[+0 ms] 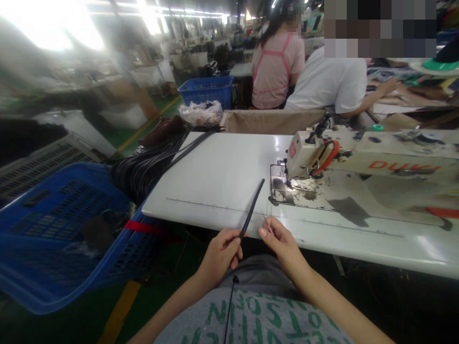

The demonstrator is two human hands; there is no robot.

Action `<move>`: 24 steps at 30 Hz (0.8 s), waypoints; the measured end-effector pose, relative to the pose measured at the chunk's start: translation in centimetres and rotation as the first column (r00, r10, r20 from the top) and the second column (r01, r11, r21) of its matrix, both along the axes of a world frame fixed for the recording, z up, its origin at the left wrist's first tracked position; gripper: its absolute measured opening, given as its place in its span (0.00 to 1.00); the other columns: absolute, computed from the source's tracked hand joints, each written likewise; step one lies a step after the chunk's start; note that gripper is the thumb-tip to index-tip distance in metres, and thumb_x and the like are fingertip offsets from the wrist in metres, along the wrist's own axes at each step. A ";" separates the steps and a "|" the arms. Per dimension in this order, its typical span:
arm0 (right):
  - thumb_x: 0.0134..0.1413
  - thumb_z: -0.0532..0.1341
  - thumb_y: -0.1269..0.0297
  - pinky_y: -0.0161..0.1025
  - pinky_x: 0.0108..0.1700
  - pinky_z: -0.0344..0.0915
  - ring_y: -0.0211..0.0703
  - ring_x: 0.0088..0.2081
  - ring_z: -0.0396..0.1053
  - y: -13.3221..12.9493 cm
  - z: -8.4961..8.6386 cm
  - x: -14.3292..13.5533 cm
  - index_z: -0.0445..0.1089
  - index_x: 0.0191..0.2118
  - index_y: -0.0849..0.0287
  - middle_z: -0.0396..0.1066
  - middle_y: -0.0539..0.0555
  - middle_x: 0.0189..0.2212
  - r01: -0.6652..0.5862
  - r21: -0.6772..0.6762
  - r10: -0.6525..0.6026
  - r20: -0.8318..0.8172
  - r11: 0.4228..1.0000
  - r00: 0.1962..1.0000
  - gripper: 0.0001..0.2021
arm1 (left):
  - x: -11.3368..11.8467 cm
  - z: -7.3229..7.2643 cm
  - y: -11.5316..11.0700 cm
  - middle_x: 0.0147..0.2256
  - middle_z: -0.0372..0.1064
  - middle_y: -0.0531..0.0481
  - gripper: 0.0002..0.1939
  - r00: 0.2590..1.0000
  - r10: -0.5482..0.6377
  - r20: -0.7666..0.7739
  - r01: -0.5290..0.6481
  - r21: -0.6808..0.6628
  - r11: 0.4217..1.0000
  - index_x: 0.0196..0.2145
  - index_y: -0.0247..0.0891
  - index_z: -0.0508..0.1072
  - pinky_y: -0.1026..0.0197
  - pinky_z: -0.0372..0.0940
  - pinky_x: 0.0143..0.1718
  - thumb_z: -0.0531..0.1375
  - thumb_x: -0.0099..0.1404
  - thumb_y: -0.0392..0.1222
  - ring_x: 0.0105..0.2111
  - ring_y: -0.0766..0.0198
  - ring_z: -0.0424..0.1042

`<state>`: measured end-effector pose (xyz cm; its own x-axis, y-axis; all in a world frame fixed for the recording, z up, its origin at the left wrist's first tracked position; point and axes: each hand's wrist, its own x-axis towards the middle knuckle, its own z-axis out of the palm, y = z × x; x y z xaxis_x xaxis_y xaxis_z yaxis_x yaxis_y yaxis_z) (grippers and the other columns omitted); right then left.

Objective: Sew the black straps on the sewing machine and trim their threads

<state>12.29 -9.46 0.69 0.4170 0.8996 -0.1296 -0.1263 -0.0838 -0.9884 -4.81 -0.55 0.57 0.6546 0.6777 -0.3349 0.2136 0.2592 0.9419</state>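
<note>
Narrow black strip (pixel 253 207) slants over near edge of smooth white sewing table (pixel 222 167), far tip near shiny metal needle plate (pixel 278 177). Left hand (pixel 223 249) grips strip's lower end between thumb and fingers. Right hand (pixel 283 241) just beside, thumb and fingertips pinched; item between them too fine to identify. Rightward, off-white sewing machine (pixel 387 155) with orange lettering. Leftward, long black strips bundled (pixel 138 167), blue plastic basket (pixel 32 258).

The table (pixel 211 167) is smooth and glossy, the sewing machine (pixel 353 160) painted metal with a shiny metal plate (pixel 278 176), the near basket (pixel 43 253) plastic, the shirt (pixel 201 315) matt cloth, the strip (pixel 251 209) smooth
</note>
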 end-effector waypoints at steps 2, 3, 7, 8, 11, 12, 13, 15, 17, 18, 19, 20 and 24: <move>0.60 0.61 0.37 0.36 0.28 0.52 0.37 0.25 0.51 0.1 -0.2 0.2 0.57 0.26 0.55 0.53 0.45 0.21 -0.002 -0.037 0.004 0.055 0.999 0.998 0.26 | -0.1 -0.2 0.0 0.28 0.66 0.54 0.17 1.000 0.008 0.017 -0.009 0.029 1.000 0.47 0.33 0.75 0.70 0.53 0.17 0.59 0.67 0.48 0.15 0.76 0.61; 0.62 0.57 0.37 0.37 0.28 0.53 0.38 0.24 0.53 0.1 -0.3 0.2 0.58 0.26 0.55 0.55 0.46 0.20 -0.018 -0.059 0.023 0.083 0.998 0.996 0.26 | -0.1 -0.4 0.1 0.30 0.66 0.54 0.17 1.000 0.007 0.022 -0.008 0.048 0.999 0.48 0.34 0.75 0.70 0.54 0.17 0.59 0.67 0.47 0.15 0.76 0.61; 0.65 0.55 0.41 0.38 0.34 0.60 0.42 0.30 0.63 0.2 -0.4 -0.1 0.66 0.30 0.55 0.66 0.50 0.26 -0.007 -0.069 0.028 0.319 0.998 0.947 0.22 | -0.1 -1.1 0.0 0.34 0.62 0.54 0.18 0.999 0.011 0.036 -0.016 0.128 0.992 0.52 0.35 0.74 0.69 0.59 0.16 0.60 0.67 0.46 0.17 0.76 0.63; 0.63 0.58 0.44 0.38 0.35 0.61 0.42 0.31 0.64 0.3 -0.3 -0.2 0.67 0.32 0.55 0.67 0.50 0.28 -0.002 -0.074 0.031 0.385 0.997 0.922 0.19 | -0.1 -1.3 0.0 0.34 0.61 0.54 0.19 0.999 0.011 0.035 -0.017 0.156 0.988 0.52 0.36 0.73 0.69 0.60 0.16 0.60 0.67 0.47 0.18 0.76 0.63; 0.57 0.65 0.49 0.37 0.34 0.60 0.42 0.32 0.65 0.6 0.1 -0.6 0.69 0.31 0.55 0.70 0.49 0.28 -0.057 -0.168 0.130 0.468 0.984 0.874 0.14 | 0.0 -1.7 -0.1 0.38 0.59 0.52 0.20 1.000 -0.024 0.000 0.023 0.246 0.969 0.54 0.38 0.73 0.67 0.66 0.17 0.60 0.68 0.48 0.21 0.74 0.66; 0.55 0.66 0.50 0.36 0.32 0.59 0.42 0.31 0.65 0.8 0.1 -0.7 0.69 0.30 0.55 0.70 0.49 0.27 -0.077 -0.197 0.159 0.446 0.977 0.881 0.14 | 0.1 -1.7 -0.1 0.38 0.59 0.51 0.20 0.999 -0.045 -0.018 0.048 0.270 0.962 0.55 0.39 0.74 0.67 0.68 0.18 0.60 0.68 0.48 0.22 0.73 0.67; 0.55 0.66 0.51 0.36 0.32 0.59 0.42 0.30 0.65 0.9 0.0 -0.8 0.69 0.29 0.55 0.69 0.48 0.26 -0.089 -0.213 0.170 0.401 0.973 0.900 0.14 | 0.1 -1.7 -0.1 0.39 0.58 0.51 0.20 0.997 -0.064 -0.034 0.071 0.289 0.955 0.55 0.39 0.74 0.66 0.70 0.19 0.59 0.68 0.47 0.24 0.72 0.68; 0.55 0.63 0.52 0.36 0.32 0.60 0.42 0.30 0.66 1.3 -0.4 -0.7 0.69 0.28 0.56 0.69 0.49 0.25 -0.110 -0.215 0.168 0.272 0.970 0.948 0.13 | 0.1 -1.6 -0.1 0.39 0.58 0.51 0.20 0.994 -0.087 -0.061 0.102 0.311 0.945 0.55 0.40 0.73 0.64 0.73 0.21 0.58 0.68 0.45 0.25 0.71 0.69; 0.54 0.62 0.53 0.37 0.35 0.62 0.42 0.30 0.67 1.5 -0.9 -0.6 0.70 0.29 0.57 0.70 0.49 0.25 -0.129 -0.194 0.159 0.147 0.972 0.976 0.12 | 0.0 -1.6 -0.1 0.39 0.58 0.51 0.19 0.994 -0.083 -0.067 0.100 0.314 0.944 0.55 0.39 0.73 0.64 0.73 0.21 0.58 0.67 0.43 0.25 0.70 0.70; 0.54 0.62 0.53 0.38 0.36 0.63 0.43 0.31 0.67 1.5 -1.0 -0.6 0.71 0.29 0.57 0.71 0.50 0.26 -0.140 -0.184 0.161 0.105 0.973 0.981 0.12 | 0.0 -1.5 -0.1 0.39 0.58 0.51 0.19 0.995 -0.078 -0.064 0.094 0.311 0.946 0.55 0.38 0.73 0.64 0.73 0.21 0.58 0.67 0.43 0.25 0.70 0.70; 0.53 0.62 0.53 0.38 0.37 0.63 0.43 0.32 0.68 1.5 -1.2 -0.5 0.71 0.30 0.58 0.71 0.50 0.26 -0.147 -0.176 0.164 0.082 0.973 0.983 0.12 | 0.0 -1.6 -0.1 0.39 0.58 0.51 0.19 0.996 -0.074 -0.058 0.088 0.307 0.948 0.54 0.38 0.73 0.63 0.74 0.21 0.58 0.68 0.44 0.25 0.70 0.70; 0.53 0.62 0.54 0.38 0.38 0.63 0.43 0.32 0.68 1.5 -1.2 -0.5 0.71 0.30 0.58 0.71 0.50 0.27 -0.150 -0.172 0.165 0.077 0.974 0.983 0.12 | -0.1 -1.6 -0.1 0.39 0.58 0.50 0.19 0.996 -0.069 -0.052 0.082 0.306 0.949 0.54 0.38 0.73 0.63 0.74 0.21 0.57 0.68 0.44 0.25 0.70 0.70; 0.52 0.59 0.58 0.36 0.34 0.60 0.40 0.30 0.64 1.2 -1.2 -0.8 0.69 0.28 0.57 0.67 0.48 0.25 -0.188 -0.194 0.221 0.165 0.963 0.961 0.09 | -0.2 -1.9 0.0 0.38 0.59 0.51 0.18 0.996 -0.055 -0.065 0.073 0.321 0.944 0.54 0.39 0.73 0.65 0.69 0.18 0.56 0.70 0.44 0.20 0.73 0.66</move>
